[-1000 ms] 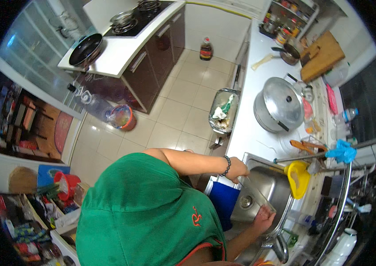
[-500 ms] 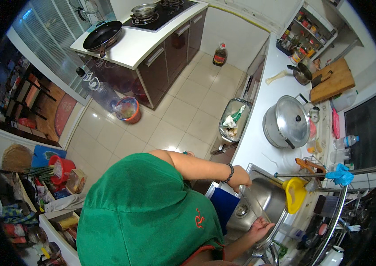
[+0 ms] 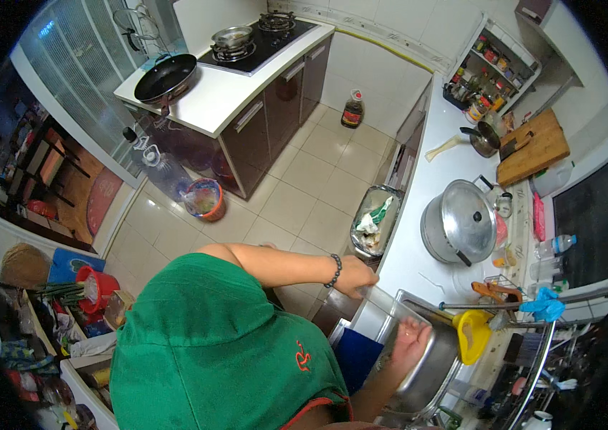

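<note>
The white counter [image 3: 441, 172] was the largest concern: its edge ran just beside the working hands, so a careless swing could have knocked against it. The metal sink [image 3: 429, 376], set into it, looked smooth and possibly wet, and anything dropped there might have clattered or slid. The lidded pot [image 3: 456, 226] stood apart on the counter; only a wide reach seemed likely to bump it. The waste bin [image 3: 372, 249] sat by the counter's front, where a slip leftward could have dirtied something. The blue cloth [image 3: 357, 358] lay at the sink's near edge and might have snagged a forearm.

The left hand [image 3: 355, 276] was closed around one end of a thin, pale flat piece [image 3: 388, 302], perhaps a blade, which spanned the sink's left corner. The right hand [image 3: 410, 342] was loosely spread near the far end; whether it touched could not be told. If the edge was sharp, bare fingers could have been cut; a damp grip could have let it slip.
</note>
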`<state>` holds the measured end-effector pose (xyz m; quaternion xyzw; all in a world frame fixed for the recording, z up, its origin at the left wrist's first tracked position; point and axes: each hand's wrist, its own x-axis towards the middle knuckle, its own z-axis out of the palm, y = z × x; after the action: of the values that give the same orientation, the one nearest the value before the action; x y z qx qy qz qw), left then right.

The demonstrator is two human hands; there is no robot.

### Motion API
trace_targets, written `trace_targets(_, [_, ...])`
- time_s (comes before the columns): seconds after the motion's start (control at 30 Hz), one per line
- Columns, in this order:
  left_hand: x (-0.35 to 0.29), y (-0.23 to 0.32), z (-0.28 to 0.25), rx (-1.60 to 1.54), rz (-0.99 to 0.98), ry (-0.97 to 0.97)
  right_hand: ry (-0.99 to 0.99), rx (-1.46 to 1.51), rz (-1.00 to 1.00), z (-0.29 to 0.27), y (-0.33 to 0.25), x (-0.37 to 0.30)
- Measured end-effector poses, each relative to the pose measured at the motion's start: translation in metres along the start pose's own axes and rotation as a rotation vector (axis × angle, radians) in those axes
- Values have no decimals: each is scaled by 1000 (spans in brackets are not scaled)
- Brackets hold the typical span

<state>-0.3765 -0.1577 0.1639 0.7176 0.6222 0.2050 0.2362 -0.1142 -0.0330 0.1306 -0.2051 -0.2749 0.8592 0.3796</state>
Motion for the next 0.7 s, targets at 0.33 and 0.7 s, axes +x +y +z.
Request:
trace_targets(0.33, [-169, -169, -130, -208, -403, 414, 20, -279, 197, 198, 139, 137])
trace_targets(0.7, [-345, -303, -237, -261, -1040, 858, -383, -486, 492, 466, 368, 306])
